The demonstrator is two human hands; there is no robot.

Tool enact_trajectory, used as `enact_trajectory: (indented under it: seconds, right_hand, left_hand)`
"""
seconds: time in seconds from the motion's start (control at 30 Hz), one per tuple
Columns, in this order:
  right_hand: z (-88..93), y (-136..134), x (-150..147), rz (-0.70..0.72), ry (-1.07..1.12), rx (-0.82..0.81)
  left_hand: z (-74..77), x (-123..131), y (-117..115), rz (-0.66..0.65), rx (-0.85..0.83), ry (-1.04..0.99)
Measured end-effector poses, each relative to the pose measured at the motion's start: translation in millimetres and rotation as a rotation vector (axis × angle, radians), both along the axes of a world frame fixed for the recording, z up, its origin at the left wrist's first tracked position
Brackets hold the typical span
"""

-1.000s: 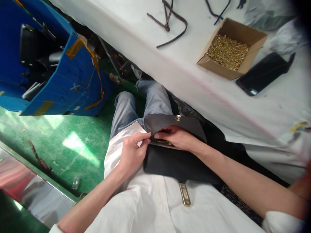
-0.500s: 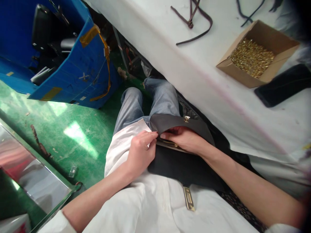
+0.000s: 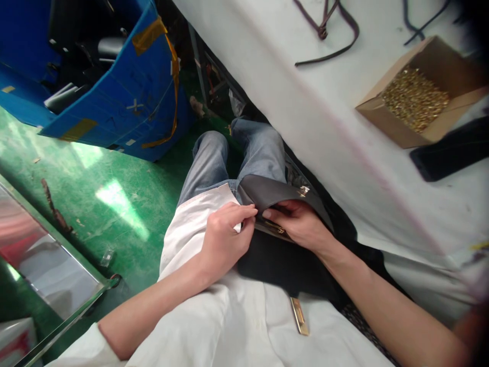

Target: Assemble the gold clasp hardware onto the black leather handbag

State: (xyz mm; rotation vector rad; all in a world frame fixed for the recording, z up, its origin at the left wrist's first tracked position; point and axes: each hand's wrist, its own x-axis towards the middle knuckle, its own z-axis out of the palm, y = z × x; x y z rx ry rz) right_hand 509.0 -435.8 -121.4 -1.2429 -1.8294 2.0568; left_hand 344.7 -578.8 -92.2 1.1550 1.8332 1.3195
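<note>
A dark bag [image 3: 267, 189] lies open on the person's lap, smooth-faced, with a gold fitting [image 3: 304, 191] in front and a black flap [image 3: 282, 262] folded back, tipped by a gold clasp [image 3: 300, 317]. The left hand [image 3: 229, 232] pinches the mouth's corner; the right hand [image 3: 300, 223] reaches inside, its grip hidden. On the worktop [image 3: 294, 107], a cardboard box [image 3: 372, 108] holds small gold pieces [image 3: 416, 99]. A blue bin [image 3: 126, 114] holds black and grey items [image 3: 64, 30].

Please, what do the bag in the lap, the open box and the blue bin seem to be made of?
Bag: probably leather or imitation leather, smooth and low-sheen, with a softly bending edge.
Box: likely cardboard, matt brown, with thin, stiff walls.
Blue bin: perhaps plastic sheet, smooth, with thin taped walls.
</note>
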Motion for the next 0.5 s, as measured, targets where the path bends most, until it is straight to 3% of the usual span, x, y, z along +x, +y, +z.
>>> enact_trajectory:
  seconds: [0.13,0.5]
  right_hand:
    - [-4.0,-4,10,-0.033,0.018,0.004]
    - [-33.1,-6,48,-0.084,0.026,-0.228]
  left_hand:
    - [5.4,6,0,0.034,0.056,-0.043]
    - [4.5,14,-12,-0.185,0.182,0.150]
